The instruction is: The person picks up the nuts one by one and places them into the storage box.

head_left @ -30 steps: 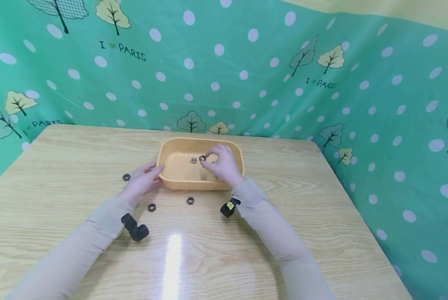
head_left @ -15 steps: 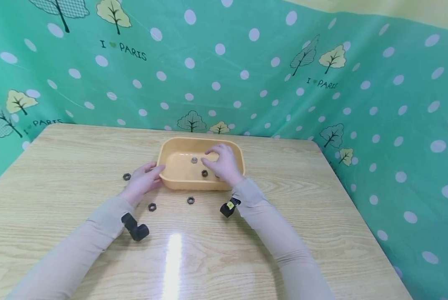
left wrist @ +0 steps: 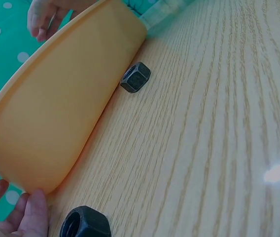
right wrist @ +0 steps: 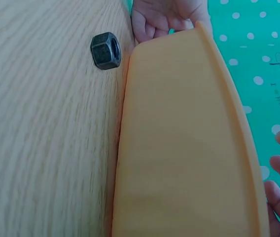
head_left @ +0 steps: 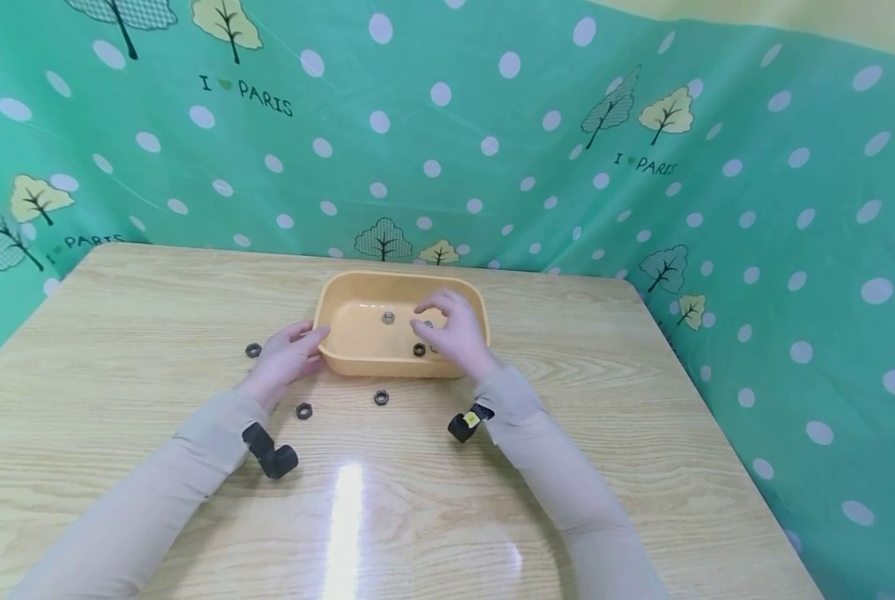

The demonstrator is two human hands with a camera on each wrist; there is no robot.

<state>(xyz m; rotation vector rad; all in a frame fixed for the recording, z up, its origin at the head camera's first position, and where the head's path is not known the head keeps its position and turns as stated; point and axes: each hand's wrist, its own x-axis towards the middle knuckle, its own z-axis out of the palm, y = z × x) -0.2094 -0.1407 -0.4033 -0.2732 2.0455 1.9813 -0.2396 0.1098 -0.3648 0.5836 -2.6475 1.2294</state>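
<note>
A yellow-orange plastic bin [head_left: 380, 367] stands on the table. Several hex nuts lie in it, among them a dark nut [head_left: 419, 350] near the front wall and a lighter nut [head_left: 388, 317] farther back. My left hand [head_left: 286, 357] holds the bin's left end, its fingers [left wrist: 35, 210] against the outer wall and one digit over the rim. Over the bin's right half is my right hand [head_left: 453, 333], thumb and forefinger spread apart with nothing between them. The right hand partly covers the nuts under it.
On the wooden table [head_left: 192, 333] lie three more hex nuts: a left nut [head_left: 253, 350] beside the left hand, a near nut [head_left: 304, 411], and a front nut [head_left: 382, 397] before the bin. A green dotted curtain [head_left: 447, 167] hangs behind the table.
The right hand has let go of a dark hex nut, which dropped into the bin and now lies near its front wall. That hand has since shifted slightly right. The left hand stays put.
</note>
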